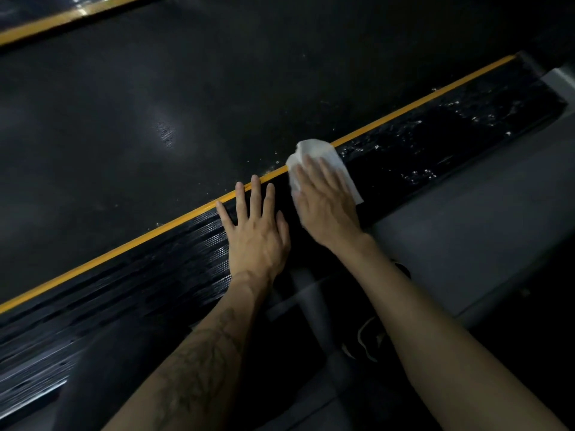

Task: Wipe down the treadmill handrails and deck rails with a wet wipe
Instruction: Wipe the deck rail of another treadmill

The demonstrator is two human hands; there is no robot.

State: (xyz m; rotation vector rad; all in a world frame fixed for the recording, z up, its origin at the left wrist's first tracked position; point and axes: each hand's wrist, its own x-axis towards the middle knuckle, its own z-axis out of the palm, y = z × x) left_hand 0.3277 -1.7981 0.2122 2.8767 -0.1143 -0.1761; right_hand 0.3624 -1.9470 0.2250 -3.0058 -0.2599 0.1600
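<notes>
The right hand was pressed flat on a white wet wipe, fingers laid out over it instead of pinching it, so the whole palm pushed the cloth down onto the black deck rail. The wipe sat right at the rail's inner edge, overlapping the yellow stripe a bit, which I'd guess was on purpose to catch that seam too. The left hand lay just beside it, empty, fingers spread wide and flat on the same rail. It looked like a brace, taking weight while the person leaned over.

Up the rail past the wipe there were shiny droplets and specks, so that part looked either wet or still dirty, can't tell which. The ribbed stretch on the left-hand side looked streaky but blurred.

Beyond the stripe was the wide dark belt, and a second yellow stripe ran across the far top corner, presumably the other rail. A dark shoe showed on the grey floor below the arms. No wipe packet, bin or container anywhere in view, so nothing to say there. No handrails visible either.
</notes>
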